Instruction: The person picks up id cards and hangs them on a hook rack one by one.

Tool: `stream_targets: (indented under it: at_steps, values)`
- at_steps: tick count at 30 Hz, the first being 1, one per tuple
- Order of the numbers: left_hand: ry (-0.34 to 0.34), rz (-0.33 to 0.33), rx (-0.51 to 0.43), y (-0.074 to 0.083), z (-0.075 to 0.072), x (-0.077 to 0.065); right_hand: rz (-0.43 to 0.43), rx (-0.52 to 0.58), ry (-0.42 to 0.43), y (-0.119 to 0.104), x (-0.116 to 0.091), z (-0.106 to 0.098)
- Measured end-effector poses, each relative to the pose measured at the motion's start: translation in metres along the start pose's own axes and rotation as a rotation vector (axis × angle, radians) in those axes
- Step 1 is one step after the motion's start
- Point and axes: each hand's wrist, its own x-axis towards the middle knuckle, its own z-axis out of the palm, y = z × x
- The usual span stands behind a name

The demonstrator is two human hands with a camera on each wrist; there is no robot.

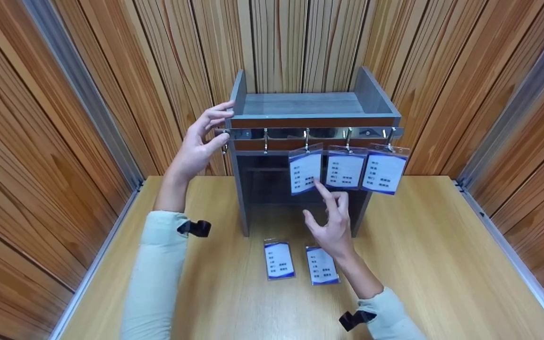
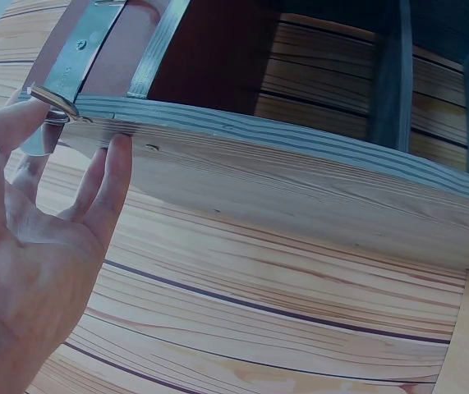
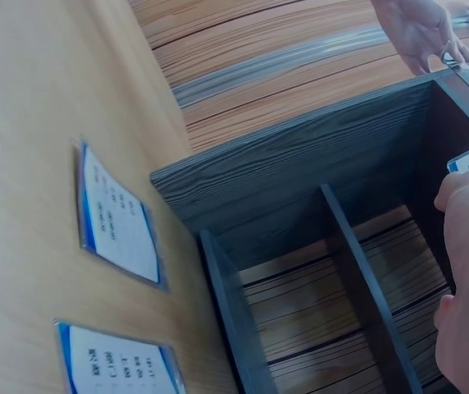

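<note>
My left hand rests on the upper left corner of a grey wooden shelf, fingertips at its side panel and thumb by the end of the metal hook rail. With its index fingertip, my right hand touches the lower edge of a badge in a clear sleeve, which hangs slightly tilted from the middle hook. The other right fingers are loosely bent around nothing. Right of it hang a second badge and a third badge, each on its own hook.
Two more badges, a left one and a right one, lie flat on the wooden table before the shelf. The two leftmost hooks carry no badge. Inside the shelf are dividers. Wood-panelled walls enclose the table.
</note>
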Motion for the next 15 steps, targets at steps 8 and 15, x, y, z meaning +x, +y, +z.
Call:
stream_targets:
  at_steps: [8, 15]
  values:
    - [0.003, -0.002, -0.011, 0.0, 0.002, 0.002, 0.005, 0.011, -0.099, 0.004, -0.012, -0.006]
    - [0.002, 0.0, -0.01, 0.001, 0.0, 0.001, 0.019, -0.046, -0.196, 0.011, -0.026, -0.011]
